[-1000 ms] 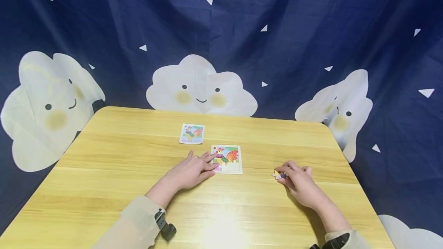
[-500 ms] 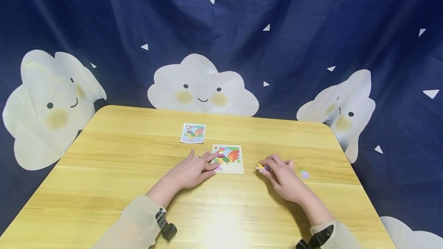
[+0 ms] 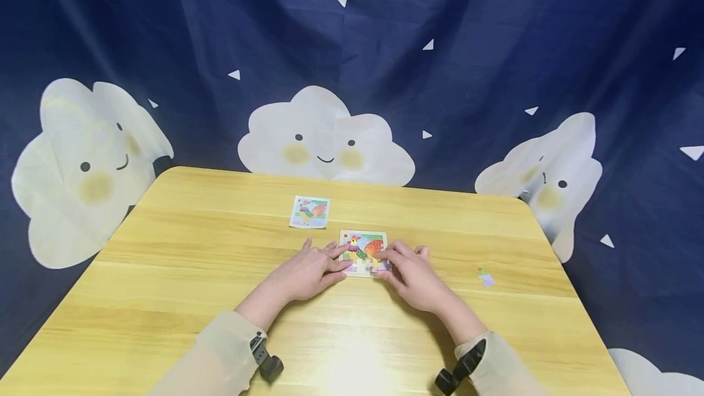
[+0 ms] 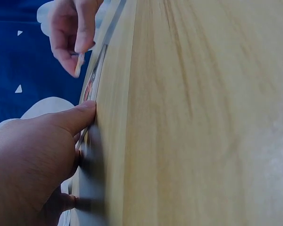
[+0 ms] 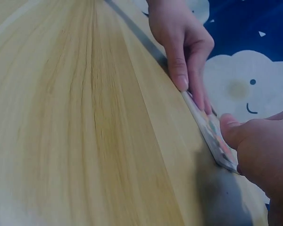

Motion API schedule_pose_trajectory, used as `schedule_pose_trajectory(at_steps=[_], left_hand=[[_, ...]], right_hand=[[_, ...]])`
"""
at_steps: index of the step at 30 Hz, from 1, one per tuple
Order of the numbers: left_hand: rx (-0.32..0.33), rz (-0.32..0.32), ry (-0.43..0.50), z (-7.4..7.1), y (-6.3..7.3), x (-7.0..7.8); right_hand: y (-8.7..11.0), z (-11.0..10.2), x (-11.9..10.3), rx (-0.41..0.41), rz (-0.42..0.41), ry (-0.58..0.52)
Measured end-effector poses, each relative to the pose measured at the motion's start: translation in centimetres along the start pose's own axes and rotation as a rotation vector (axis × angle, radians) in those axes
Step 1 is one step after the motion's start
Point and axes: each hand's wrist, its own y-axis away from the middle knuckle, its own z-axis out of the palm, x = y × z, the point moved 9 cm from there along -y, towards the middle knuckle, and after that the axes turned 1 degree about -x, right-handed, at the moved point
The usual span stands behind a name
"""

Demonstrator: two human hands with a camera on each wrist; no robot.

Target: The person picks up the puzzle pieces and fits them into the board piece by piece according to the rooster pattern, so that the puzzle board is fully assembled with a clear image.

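Note:
A small jigsaw board (image 3: pixel 360 273) with a colourful rooster picture lies on the wooden table, with white bare space in its lower part. My left hand (image 3: pixel 308 272) rests at the board's left side, fingers extended over it; in the left wrist view the thumb touches the near edge. My right hand (image 3: pixel 414 277) is over the lower right of the board, pinching a puzzle piece (image 4: pixel 79 65) between thumb and fingers. The left wrist view shows this piece held on edge above the board; its printed face is mostly hidden.
Behind the board, slightly left, lies a card (image 3: pixel 310 211) with the same rooster picture. A loose green and lilac puzzle piece (image 3: pixel 486 278) lies to the right on the table (image 3: pixel 220 212). A dark blue curtain (image 3: pixel 385 29) with clouds hangs beyond the far edge.
My right hand has carried the pinched piece leftward from the right of the table to over the board, uncovering the loose piece behind it. My left hand has stayed at the board.

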Motion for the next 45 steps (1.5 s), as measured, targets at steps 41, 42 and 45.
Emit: schedule_pose_trajectory(at_steps=[41, 42, 45], left_hand=[[-0.005, 0.078, -0.079, 0.6, -0.7, 1.3], [-0.004, 0.077, -0.075, 0.5, -0.8, 1.3], [-0.001, 0.073, -0.067, 0.4, -0.8, 1.3]], right_hand=[[-2.1, 2.6, -0.5, -0.033, -0.005, 0.028], [-2.1, 2.5, -0.4, -0.032, -0.007, 0.03], [-2.0, 2.0, -0.3, -0.024, -0.007, 0.041]])
